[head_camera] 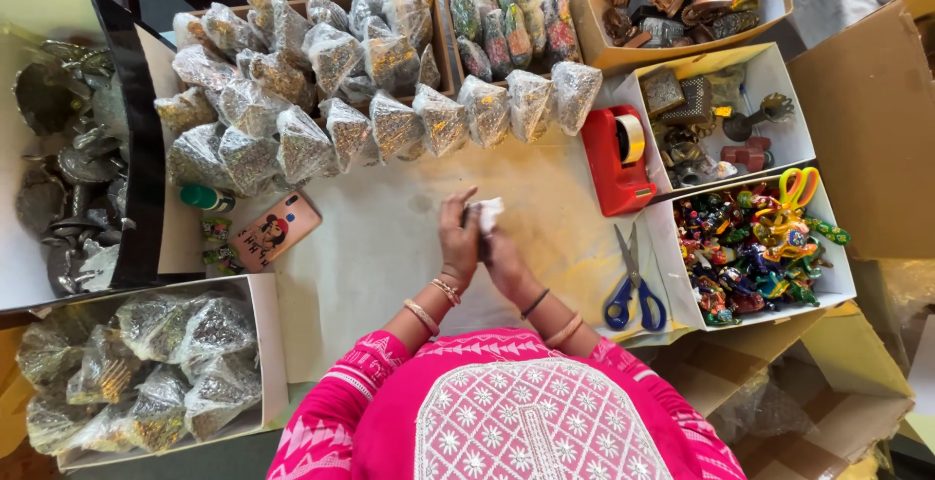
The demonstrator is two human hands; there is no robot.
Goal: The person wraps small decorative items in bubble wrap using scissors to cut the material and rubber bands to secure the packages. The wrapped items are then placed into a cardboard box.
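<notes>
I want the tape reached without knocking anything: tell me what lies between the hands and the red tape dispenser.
Nothing visible does. The left hand and right hand hold a small white-wrapped piece together; only bare paper-covered table separates them from the red tape dispenser. The scissors lie nearer the person.

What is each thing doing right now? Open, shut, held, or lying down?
Left hand: gripping the small white-wrapped item.
Right hand: gripping it too.
Small white-wrapped item: held above the table.
Blue-handled scissors: lying flat, slightly open.
Red tape dispenser: standing, roll loaded.
Phone: lying flat.
Box of colourful figurines: open, full.
</notes>
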